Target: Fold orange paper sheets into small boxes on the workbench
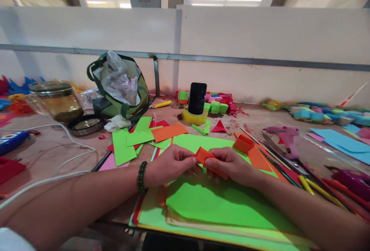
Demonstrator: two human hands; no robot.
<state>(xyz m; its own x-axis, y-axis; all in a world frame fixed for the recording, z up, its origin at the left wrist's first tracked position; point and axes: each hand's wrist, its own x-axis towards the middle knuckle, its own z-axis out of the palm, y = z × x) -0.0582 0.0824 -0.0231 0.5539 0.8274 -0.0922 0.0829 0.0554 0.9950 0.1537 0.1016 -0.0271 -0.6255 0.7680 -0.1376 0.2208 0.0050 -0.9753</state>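
Observation:
Between both hands is a folded piece of orange paper [204,155]. My left hand [176,162] pinches its left end between thumb and fingers. My right hand [227,164] is closed around its right part, thumb on top. Beneath them lies a stack of bright green paper sheets [225,201]. Just beyond my right hand sits a folded orange paper box [244,144], with flat orange paper pieces [261,159] beside it. Green paper strips [123,147] and an orange strip [170,132] lie beyond my left hand.
A phone [197,98] stands in a yellow tape roll [195,117]. At right are a pink glue gun [285,139], scissors and a purple tool [352,181]. A bag [121,85], a glass jar [56,100] and a white cable [83,147] are at left.

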